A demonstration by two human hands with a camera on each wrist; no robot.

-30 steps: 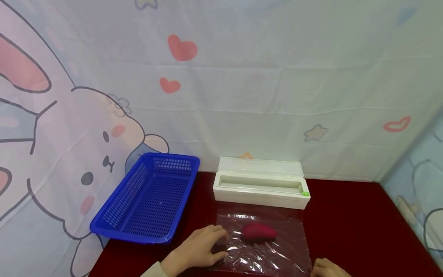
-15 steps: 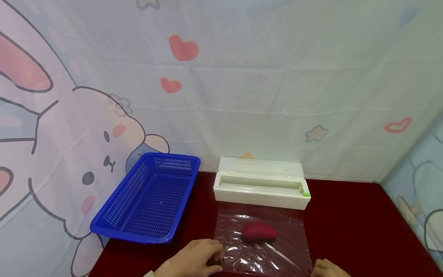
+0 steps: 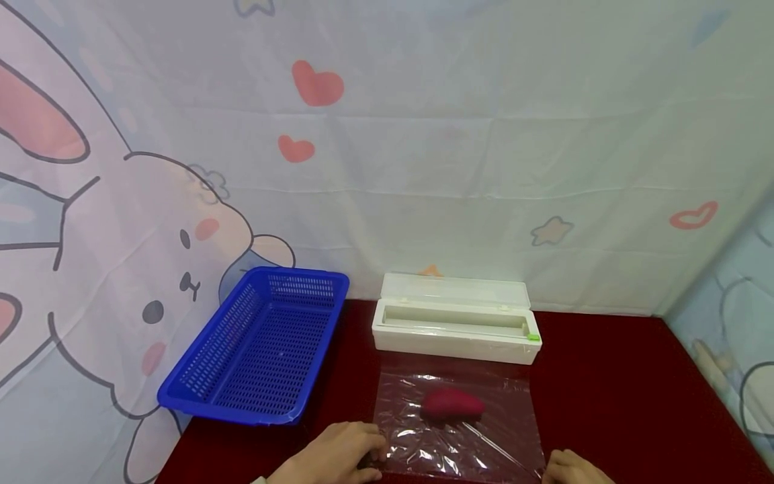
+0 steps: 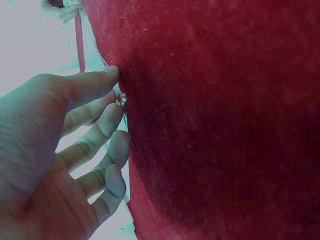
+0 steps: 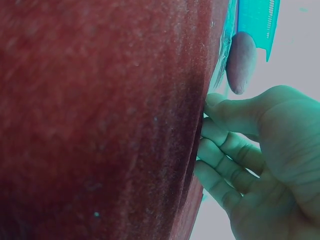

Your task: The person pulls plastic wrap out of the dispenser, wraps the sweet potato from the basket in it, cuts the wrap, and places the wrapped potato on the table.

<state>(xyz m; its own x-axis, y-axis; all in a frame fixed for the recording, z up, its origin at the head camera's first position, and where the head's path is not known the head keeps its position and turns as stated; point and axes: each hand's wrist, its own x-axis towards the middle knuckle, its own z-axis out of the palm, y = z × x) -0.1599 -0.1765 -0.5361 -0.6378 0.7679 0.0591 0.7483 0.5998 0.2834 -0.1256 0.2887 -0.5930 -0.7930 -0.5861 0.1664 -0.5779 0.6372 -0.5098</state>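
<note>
A purplish-red sweet potato [image 3: 452, 404] lies on a sheet of clear cling film [image 3: 505, 430] spread on the dark red table. My left hand [image 3: 338, 454] is at the film's left edge, thumb and fingers bent loosely with a gap between them. In the left wrist view, a crumpled film edge shows by the left fingertips [image 4: 119, 142]; whether they touch it I cannot tell. At the film's near right corner my right hand [image 3: 573, 468] pinches the edge, and a straight crease runs from there toward the sweet potato. The right wrist view shows its thumb and fingers low against the cloth.
Behind the film stands a white cling film dispenser [image 3: 455, 344], its lid up and a green slide cutter [image 3: 533, 337] at its right end. A blue perforated basket [image 3: 228, 411] is at the left. A printed cloth backdrop [image 3: 435, 168] borders the table.
My left hand has moved down and slightly left along the film's left edge, and more of that edge shows. The right hand stays at its corner. The crease has lengthened; the sweet potato stays put.
</note>
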